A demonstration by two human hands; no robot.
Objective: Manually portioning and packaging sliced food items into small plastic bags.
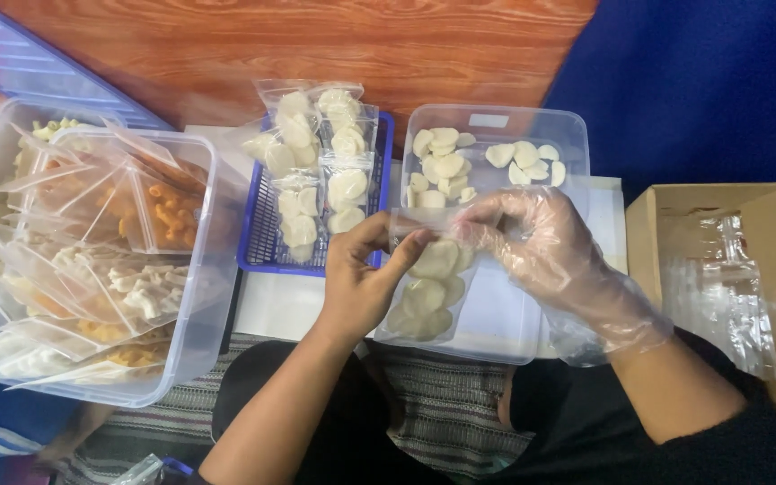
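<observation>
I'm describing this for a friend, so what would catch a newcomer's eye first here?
At centre, the bare left hand and the gloved right hand hold a clear bag of pale crackers over a tub. Filled bags lie in the blue basket behind, and a big bin of snack packets sits left.

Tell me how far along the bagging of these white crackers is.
Done: several filled small bags lie in the blue basket. In hand: the left hand and gloved right hand hold a filled bag at its top. Left: loose crackers remain in the clear tub.
</observation>
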